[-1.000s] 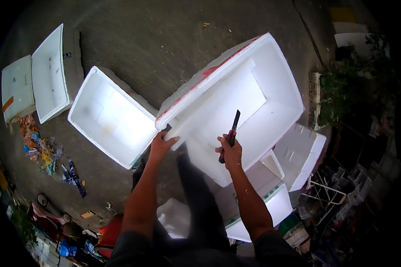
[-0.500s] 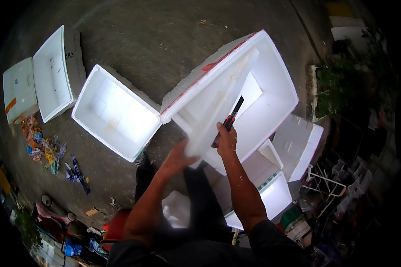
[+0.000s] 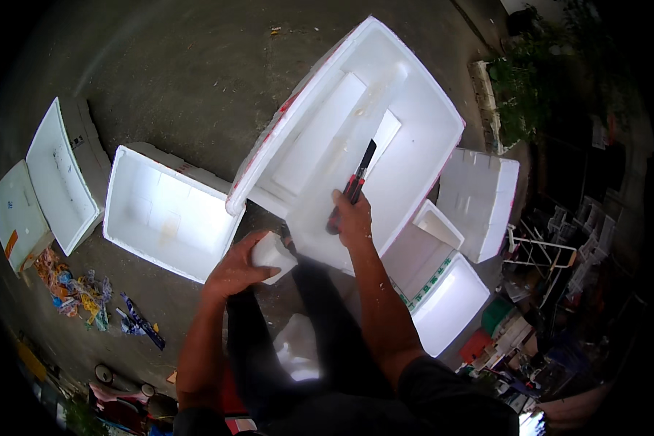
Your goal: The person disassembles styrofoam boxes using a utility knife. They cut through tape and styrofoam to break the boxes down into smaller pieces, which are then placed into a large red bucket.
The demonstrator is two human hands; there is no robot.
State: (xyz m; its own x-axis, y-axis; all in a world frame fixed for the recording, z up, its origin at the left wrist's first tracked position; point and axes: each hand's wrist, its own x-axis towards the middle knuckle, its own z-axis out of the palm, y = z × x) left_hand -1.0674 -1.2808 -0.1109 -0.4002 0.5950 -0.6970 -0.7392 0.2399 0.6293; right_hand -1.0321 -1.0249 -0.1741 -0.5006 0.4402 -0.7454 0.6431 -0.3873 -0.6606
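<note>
In left hand (image 3: 231,272): foam chunk (image 3: 272,257) | in right hand (image 3: 355,222): utility knife (image 3: 355,187)

Leafy green plants (image 3: 519,94) edge the dull grey floor (image 3: 182,73)

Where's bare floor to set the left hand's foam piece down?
Biggest patch: floor between left boxes, middle box and large box. Smaller strip: between blue scraps and left forearm.
Crowded: right side, white boxes beside the large box, junk pile below them; right hand holds a cutter over the large box.
</note>
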